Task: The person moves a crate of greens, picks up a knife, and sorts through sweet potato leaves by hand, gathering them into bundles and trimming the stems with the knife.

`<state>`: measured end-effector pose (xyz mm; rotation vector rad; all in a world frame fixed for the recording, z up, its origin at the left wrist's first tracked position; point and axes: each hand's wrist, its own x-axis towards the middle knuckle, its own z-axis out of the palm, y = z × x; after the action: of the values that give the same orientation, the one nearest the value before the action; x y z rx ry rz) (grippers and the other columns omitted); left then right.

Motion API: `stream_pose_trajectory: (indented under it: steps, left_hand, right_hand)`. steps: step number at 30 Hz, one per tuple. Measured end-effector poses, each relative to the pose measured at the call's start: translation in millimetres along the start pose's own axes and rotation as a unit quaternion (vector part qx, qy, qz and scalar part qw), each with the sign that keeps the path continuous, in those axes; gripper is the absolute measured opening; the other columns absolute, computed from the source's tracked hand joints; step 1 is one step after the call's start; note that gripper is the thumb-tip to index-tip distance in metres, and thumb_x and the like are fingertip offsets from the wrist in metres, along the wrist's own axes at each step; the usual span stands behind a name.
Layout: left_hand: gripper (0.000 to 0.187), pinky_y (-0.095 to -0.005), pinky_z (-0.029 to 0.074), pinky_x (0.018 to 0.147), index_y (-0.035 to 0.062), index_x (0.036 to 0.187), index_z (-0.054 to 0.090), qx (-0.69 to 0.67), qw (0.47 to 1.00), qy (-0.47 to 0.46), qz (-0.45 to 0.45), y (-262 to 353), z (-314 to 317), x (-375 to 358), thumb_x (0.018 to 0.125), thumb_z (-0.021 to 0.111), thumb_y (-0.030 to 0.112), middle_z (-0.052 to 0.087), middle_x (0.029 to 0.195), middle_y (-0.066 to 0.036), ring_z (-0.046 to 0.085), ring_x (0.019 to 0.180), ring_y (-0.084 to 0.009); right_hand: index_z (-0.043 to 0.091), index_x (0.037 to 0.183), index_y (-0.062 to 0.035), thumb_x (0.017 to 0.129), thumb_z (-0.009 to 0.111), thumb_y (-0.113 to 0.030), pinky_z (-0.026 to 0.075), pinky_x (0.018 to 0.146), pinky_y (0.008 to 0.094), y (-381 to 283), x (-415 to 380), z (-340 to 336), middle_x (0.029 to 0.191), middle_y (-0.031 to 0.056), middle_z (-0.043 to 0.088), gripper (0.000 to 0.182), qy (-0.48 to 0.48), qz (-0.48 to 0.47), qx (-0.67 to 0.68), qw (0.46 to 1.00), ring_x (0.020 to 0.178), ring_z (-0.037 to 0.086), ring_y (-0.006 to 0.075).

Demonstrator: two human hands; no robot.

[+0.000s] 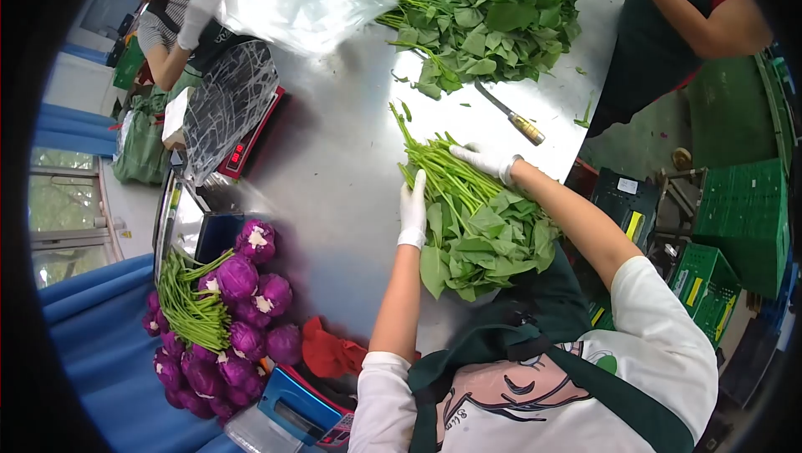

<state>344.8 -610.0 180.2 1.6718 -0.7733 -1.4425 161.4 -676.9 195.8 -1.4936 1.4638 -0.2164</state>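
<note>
A bunch of leafy greens [480,211] lies on the metal table, its stems toward the table's middle and its leaves toward my apron. My left hand [413,209], in a white glove, presses against the left side of the stems, fingers together. On the right side of the stems rests my right hand [484,160], also gloved, its fingers stretched over them. A curved knife [511,115] with a brown handle lies beyond the bunch. Farther back is a large heap of the same greens [493,22].
Purple cabbages [238,277] and green beans [194,302] are at the left, beside a red cloth [327,348]. A red scale [251,139] stands farther back. One person [171,31] handles clear plastic; another [685,10] stands at the right. Green crates [739,219] are stacked right.
</note>
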Motion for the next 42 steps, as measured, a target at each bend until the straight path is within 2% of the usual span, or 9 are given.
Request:
stream_pose_trajectory:
  steps: [4,12,17,26,30,34,38,40,42]
  left_hand:
    - [0.067,-0.0309,0.032,0.095,-0.0045,0.126,0.036,-0.038,0.999,0.008,-0.027,0.7,1.7,-4.1,0.082,0.057,0.043,0.047,0.121,-0.016,0.045,0.109,-0.0222]
    - [0.069,-0.0379,0.029,0.098,0.0043,0.134,0.028,-0.018,1.000,0.008,0.009,-20.3,-38.7,-6.5,0.084,0.052,0.045,0.030,0.136,-0.015,0.031,0.124,-0.0276]
    - [0.063,-0.0360,0.029,0.099,0.0067,0.135,0.028,-0.065,0.996,-0.008,0.067,-23.9,-62.7,-4.9,0.087,0.049,0.041,0.030,0.136,-0.015,0.030,0.125,-0.0250]
    - [0.057,-0.0294,0.030,0.098,0.0021,0.134,0.027,-0.125,0.979,-0.158,0.043,-46.0,-61.4,1.4,0.090,0.046,0.032,0.034,0.133,-0.010,0.036,0.119,-0.0186]
    - [0.048,-0.0297,0.033,0.097,0.0029,0.132,0.032,-0.161,0.972,-0.110,0.130,-56.5,-59.2,-0.8,0.089,0.047,0.019,0.038,0.131,-0.009,0.039,0.118,-0.0178]
    - [0.054,-0.0321,0.024,0.103,0.0035,0.134,0.030,-0.071,0.984,-0.067,0.151,-31.4,-57.3,-20.1,0.086,0.051,0.017,0.030,0.138,-0.011,0.028,0.126,-0.0211]
    - [0.046,-0.0316,0.033,0.098,0.0062,0.128,0.041,-0.009,0.989,-0.024,0.145,-22.1,-61.9,-32.4,0.084,0.054,0.011,0.044,0.128,-0.010,0.043,0.115,-0.0195]
    - [0.040,-0.0331,0.039,0.091,0.0059,0.122,0.047,0.047,0.983,0.089,0.154,-43.7,-79.4,-17.9,0.083,0.055,0.011,0.050,0.117,-0.010,0.049,0.104,-0.0196]
    - [0.025,-0.0344,0.045,0.075,0.0059,0.103,0.054,0.184,0.927,0.246,0.216,-50.7,-101.6,-9.7,0.080,0.060,0.014,0.057,0.096,-0.008,0.055,0.081,-0.0201]
  right_hand:
    - [0.065,0.088,-0.0011,0.081,0.045,-0.053,0.046,0.077,0.0383,-36.7,46.1,-12.5,0.088,0.0166,0.064,0.056,0.108,-0.094,-0.134,0.981,0.082,0.061,0.0313]
    - [0.065,0.091,-0.0087,0.069,0.057,-0.047,0.047,0.068,0.0349,-77.2,121.3,47.3,0.087,0.0104,0.065,0.045,0.005,-0.056,-0.338,0.939,0.076,0.062,0.0248]
    - [0.061,0.082,-0.0038,0.073,0.063,-0.019,0.047,0.060,0.0294,-111.2,74.4,32.1,0.066,0.0070,0.059,0.018,-0.107,-0.216,-0.074,0.968,0.060,0.057,0.0136]
    - [0.057,0.084,-0.0047,0.081,0.062,-0.019,0.041,0.067,0.0227,-200.5,-35.4,-16.5,0.074,-0.0020,0.054,0.015,0.108,-0.453,0.197,0.863,0.070,0.048,0.0066]
    - [0.057,0.085,-0.0028,0.082,0.060,-0.020,0.043,0.061,0.0205,-211.7,-74.1,-59.2,0.075,0.0004,0.059,0.017,0.053,-0.355,0.300,0.884,0.070,0.053,0.0057]
    - [0.058,0.081,-0.0041,0.081,0.059,-0.026,0.042,0.053,0.0205,-175.6,-79.6,-71.8,0.073,-0.0007,0.059,0.022,-0.023,-0.231,0.174,0.957,0.065,0.053,0.0053]
    - [0.058,0.090,-0.0057,0.080,0.060,-0.032,0.045,0.055,0.0244,-116.8,-66.0,-28.7,0.072,0.0012,0.059,0.028,-0.042,-0.104,-0.078,0.991,0.064,0.055,0.0092]
    - [0.058,0.094,-0.0041,0.080,0.059,-0.032,0.047,0.062,0.0293,-84.1,-58.9,-6.6,0.075,0.0054,0.061,0.031,-0.040,-0.144,-0.343,0.927,0.068,0.057,0.0163]
    - [0.059,0.090,-0.0036,0.079,0.058,-0.032,0.047,0.066,0.0338,-71.7,-67.8,-1.6,0.077,0.0111,0.061,0.031,0.006,-0.149,-0.239,0.959,0.072,0.059,0.0227]
